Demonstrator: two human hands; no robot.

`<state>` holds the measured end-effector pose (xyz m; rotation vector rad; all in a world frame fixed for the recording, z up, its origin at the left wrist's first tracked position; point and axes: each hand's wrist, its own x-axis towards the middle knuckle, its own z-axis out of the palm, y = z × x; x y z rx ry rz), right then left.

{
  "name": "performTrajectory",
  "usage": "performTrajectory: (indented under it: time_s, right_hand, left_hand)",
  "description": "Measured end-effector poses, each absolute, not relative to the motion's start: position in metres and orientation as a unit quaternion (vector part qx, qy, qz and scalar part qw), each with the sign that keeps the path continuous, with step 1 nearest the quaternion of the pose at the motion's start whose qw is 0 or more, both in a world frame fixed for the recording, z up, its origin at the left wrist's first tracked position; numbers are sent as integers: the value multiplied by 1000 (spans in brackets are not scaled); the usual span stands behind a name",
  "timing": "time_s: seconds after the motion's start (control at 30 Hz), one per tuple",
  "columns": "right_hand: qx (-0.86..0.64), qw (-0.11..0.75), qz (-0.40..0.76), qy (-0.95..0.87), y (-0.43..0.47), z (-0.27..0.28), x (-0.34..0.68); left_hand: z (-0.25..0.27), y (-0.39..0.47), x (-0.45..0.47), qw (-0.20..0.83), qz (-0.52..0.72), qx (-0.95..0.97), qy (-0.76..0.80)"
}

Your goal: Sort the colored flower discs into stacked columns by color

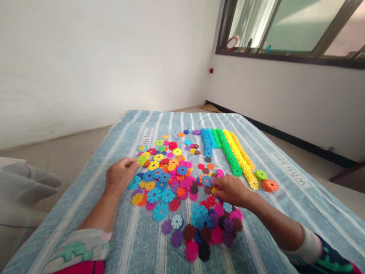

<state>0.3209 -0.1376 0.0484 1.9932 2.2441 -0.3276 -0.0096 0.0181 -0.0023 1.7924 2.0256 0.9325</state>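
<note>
Notched plastic discs, the snowflake building kind, lie in a mixed-colour pile on the striped cloth. At the pile's left edge, my left hand pinches a lime-green disc between thumb and fingertips. My right hand is at the pile's right side, its fingers closed and pointing down among the discs. A yellow disc shows just under those fingertips; whether they grip it or another disc is hidden. Nearer to me lies a second cluster, with blue discs, pink, purple, brown and black ones.
Discs lie in overlapping rows sorted by colour: blue, green and yellow. Lime and orange discs sit at their near right end. The striped cloth covers the table; walls and a window stand beyond.
</note>
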Motion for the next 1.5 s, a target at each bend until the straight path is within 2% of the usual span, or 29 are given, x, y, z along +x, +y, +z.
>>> performTrajectory:
  time_s: [0.23,0.33,0.53,0.9,1.17,1.5]
  right_hand:
    - [634,-47,-186,749,-134,60,344]
    - [671,-66,-168,719,-126,73,376]
    - [771,31,-41,635,-108,86,460]
    - [754,131,-60,641,-94,61,497]
    - [741,167,-70,646,-87,56,501]
    - [768,145,-46,623,-93,64,498]
  left_hand:
    - [6,21,-10,133,291,613,723]
    - [8,26,-11,122,263,606,740]
    - [11,26,-12,121,259,607,741]
    - [9,27,-12,115,282,603,737]
    - [11,25,-11,121,277,600,740]
    - [10,25,-12,119,286,600,737]
